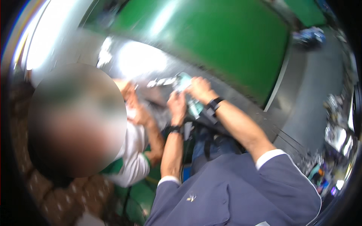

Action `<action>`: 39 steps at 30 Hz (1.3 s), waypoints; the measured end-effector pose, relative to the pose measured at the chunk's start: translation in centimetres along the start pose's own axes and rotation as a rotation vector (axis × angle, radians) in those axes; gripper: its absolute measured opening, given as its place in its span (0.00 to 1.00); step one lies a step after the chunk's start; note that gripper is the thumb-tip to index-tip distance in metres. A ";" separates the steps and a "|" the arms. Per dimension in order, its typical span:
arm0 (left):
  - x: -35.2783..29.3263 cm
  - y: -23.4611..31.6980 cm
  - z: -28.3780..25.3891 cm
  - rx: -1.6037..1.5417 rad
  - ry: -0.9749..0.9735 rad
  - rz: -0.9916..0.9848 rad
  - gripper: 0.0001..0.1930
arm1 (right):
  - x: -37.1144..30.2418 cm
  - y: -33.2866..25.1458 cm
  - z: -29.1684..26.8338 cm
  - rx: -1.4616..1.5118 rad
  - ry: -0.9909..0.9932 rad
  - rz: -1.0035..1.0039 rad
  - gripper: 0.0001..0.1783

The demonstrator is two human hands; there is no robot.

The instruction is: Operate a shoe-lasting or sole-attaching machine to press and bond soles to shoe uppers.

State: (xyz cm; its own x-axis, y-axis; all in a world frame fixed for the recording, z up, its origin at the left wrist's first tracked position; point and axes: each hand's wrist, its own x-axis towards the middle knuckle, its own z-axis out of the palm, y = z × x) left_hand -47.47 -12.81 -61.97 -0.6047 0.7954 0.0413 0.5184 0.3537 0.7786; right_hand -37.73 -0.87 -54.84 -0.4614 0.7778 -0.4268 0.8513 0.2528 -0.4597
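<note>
My left hand [177,105] and my right hand [200,89] meet at the near side of a metal ledge, both with closed fingers. Between them is a pale teal, partly see-through piece [183,81] that looks like thin plastic; blur hides its exact kind. My right fingers pinch its right side, and my left fingers grip its lower edge. Just below the right hand lies another pale teal piece [195,108], near my lap. Shiny crumpled wrappers [162,82] rest on the ledge left of my hands. Each wrist has a black band.
A wide green belt [222,34] runs beyond the metal ledge [141,58]. Close on my left sits a co-worker, whose hands [135,103] work near the ledge. A blue bundle [311,36] lies on the grey surface at right, with shiny clear packets [337,137] along the far right.
</note>
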 end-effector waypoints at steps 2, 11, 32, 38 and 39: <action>-0.6 -0.2 1.0 -0.088 -0.069 -0.209 0.13 | -1.4 1.8 -0.1 0.001 0.059 -0.033 0.21; -1.5 0.1 -3.4 -0.259 -0.214 -0.245 0.16 | -23.4 8.2 -13.8 0.517 0.466 -0.209 0.11; -27.5 34.9 2.6 -0.259 -1.028 0.440 0.21 | -67.2 34.2 -23.9 0.213 1.158 0.314 0.45; -30.4 31.7 0.3 -0.266 -0.991 0.316 0.19 | -67.8 35.3 -24.6 0.324 1.110 0.215 0.36; -30.4 31.5 -0.2 -0.262 -0.982 0.309 0.18 | -68.0 35.2 -25.1 0.316 1.078 0.218 0.34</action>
State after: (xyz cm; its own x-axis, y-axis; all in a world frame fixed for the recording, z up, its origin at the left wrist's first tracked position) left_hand -12.86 -25.94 -38.61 0.3456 0.9225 -0.1719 0.3486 0.0439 0.9362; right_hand 29.86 -30.40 -22.52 0.2724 0.9149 0.2979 0.7155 0.0144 -0.6985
